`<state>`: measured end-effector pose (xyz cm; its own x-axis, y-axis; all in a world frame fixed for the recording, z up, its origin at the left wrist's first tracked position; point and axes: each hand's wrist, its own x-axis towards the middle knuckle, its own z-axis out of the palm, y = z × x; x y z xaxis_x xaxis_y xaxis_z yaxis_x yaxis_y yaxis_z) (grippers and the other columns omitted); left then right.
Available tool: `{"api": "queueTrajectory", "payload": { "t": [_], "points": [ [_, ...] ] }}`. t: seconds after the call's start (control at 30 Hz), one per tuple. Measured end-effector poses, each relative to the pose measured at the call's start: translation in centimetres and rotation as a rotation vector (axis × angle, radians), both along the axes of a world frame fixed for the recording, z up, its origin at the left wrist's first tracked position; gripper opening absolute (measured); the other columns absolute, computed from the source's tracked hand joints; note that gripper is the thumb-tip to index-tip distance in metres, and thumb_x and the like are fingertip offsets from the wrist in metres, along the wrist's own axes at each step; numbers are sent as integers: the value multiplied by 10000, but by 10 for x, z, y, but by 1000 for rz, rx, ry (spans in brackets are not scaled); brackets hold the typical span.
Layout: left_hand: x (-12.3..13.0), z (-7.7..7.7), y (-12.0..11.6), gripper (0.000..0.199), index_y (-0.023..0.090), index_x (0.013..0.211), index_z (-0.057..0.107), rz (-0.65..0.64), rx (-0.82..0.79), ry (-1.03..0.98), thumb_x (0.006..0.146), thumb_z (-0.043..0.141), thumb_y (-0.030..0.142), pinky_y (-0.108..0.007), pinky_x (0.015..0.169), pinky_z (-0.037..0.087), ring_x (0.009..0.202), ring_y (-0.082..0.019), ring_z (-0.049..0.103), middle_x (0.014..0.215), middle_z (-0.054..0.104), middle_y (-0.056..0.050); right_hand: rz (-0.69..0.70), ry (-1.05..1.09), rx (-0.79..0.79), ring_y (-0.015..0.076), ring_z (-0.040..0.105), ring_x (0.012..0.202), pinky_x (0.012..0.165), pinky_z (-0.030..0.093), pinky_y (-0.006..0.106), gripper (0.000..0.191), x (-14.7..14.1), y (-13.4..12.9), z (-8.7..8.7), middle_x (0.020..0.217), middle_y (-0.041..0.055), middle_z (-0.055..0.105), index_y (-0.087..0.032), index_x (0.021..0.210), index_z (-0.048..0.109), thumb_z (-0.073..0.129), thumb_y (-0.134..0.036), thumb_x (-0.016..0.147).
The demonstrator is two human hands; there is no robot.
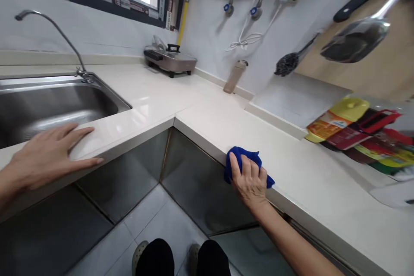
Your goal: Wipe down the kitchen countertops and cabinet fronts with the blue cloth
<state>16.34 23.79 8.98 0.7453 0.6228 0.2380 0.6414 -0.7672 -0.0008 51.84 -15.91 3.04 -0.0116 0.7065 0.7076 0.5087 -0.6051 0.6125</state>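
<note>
My right hand [249, 177] grips a bunched blue cloth [244, 153] against the front edge of the white countertop [210, 116]. Part of the cloth hangs over that edge, and some of it is hidden under my fingers. On the left, my left hand [53, 151] has its fingers spread and holds nothing. It is at the counter's edge just in front of the steel sink [124, 105], thumb along the front.
A lidded electric pan [176, 62] sits in the back corner, with a beige bottle [235, 76] by the wall. A curved faucet [61, 32] rises behind the sink. Several sauce bottles [343, 114] stand at right; a spatula [359, 39] hangs above. Dark cabinet doors [194, 181] lie below.
</note>
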Motion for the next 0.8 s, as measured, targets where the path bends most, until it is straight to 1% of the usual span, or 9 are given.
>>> {"api": "queueTrajectory", "payload": {
  "t": [0.1, 0.23, 0.37, 0.43, 0.53, 0.6, 0.7, 0.8],
  "points": [
    [2, 10, -16, 1029, 173, 1522, 350, 29, -32, 85, 757, 421, 858, -526, 1151, 373, 1408, -356, 398, 1561, 378, -173, 19, 37, -21, 270, 532, 978, 781, 307, 410, 504, -1, 51, -1, 1176, 189, 651, -160, 1428, 495, 500, -118, 926],
    [-1, 17, -26, 968, 201, 1524, 345, 47, -93, 91, 766, 523, 776, -518, 1184, 353, 1457, -338, 336, 1601, 327, -142, 36, 113, -110, 243, 490, 862, 740, 281, 403, 496, -5, 113, 5, 1151, 210, 636, -145, 1444, 477, 414, -105, 954],
    [-3, 20, -31, 920, 213, 1526, 348, 50, -111, 82, 785, 563, 715, -510, 1193, 355, 1477, -348, 307, 1630, 274, -144, 93, 207, -196, 236, 456, 815, 713, 254, 391, 480, -10, 169, 23, 1080, 207, 627, -115, 1430, 482, 380, -110, 961],
    [-3, 23, -35, 898, 238, 1528, 348, 61, -128, 78, 791, 561, 705, -511, 1190, 363, 1478, -348, 309, 1640, 260, -128, 151, 272, -257, 242, 455, 836, 719, 256, 387, 494, -8, 193, 35, 1051, 201, 618, -87, 1427, 472, 436, -130, 936],
    [-3, 26, -42, 907, 261, 1531, 343, 88, -169, 69, 783, 538, 736, -526, 1191, 361, 1481, -358, 304, 1642, 267, -109, 295, 360, -381, 266, 455, 908, 765, 284, 384, 571, 6, 220, 52, 1047, 186, 599, -68, 1389, 481, 597, -264, 865],
    [-2, 27, -46, 932, 283, 1536, 329, 113, -189, 66, 769, 515, 778, -556, 1198, 343, 1486, -367, 292, 1644, 268, -94, 427, 435, -433, 286, 455, 970, 815, 309, 389, 662, 20, 234, 58, 1121, 183, 584, -94, 1381, 475, 672, -382, 819],
    [-3, 26, -47, 974, 335, 1543, 295, 134, -192, 75, 740, 485, 852, -610, 1179, 351, 1477, -389, 297, 1650, 262, -54, 654, 553, -495, 317, 458, 1096, 895, 352, 427, 789, 39, 247, 60, 1312, 192, 520, -126, 1444, 414, 712, -477, 803],
    [-5, 26, -47, 950, 405, 1538, 261, 161, -176, 95, 744, 456, 888, -660, 1118, 413, 1448, -405, 340, 1652, 258, -6, 892, 629, -562, 327, 460, 1211, 950, 384, 478, 781, 51, 257, 58, 1410, 168, 467, -138, 1489, 386, 656, -536, 874]
  ]
}}
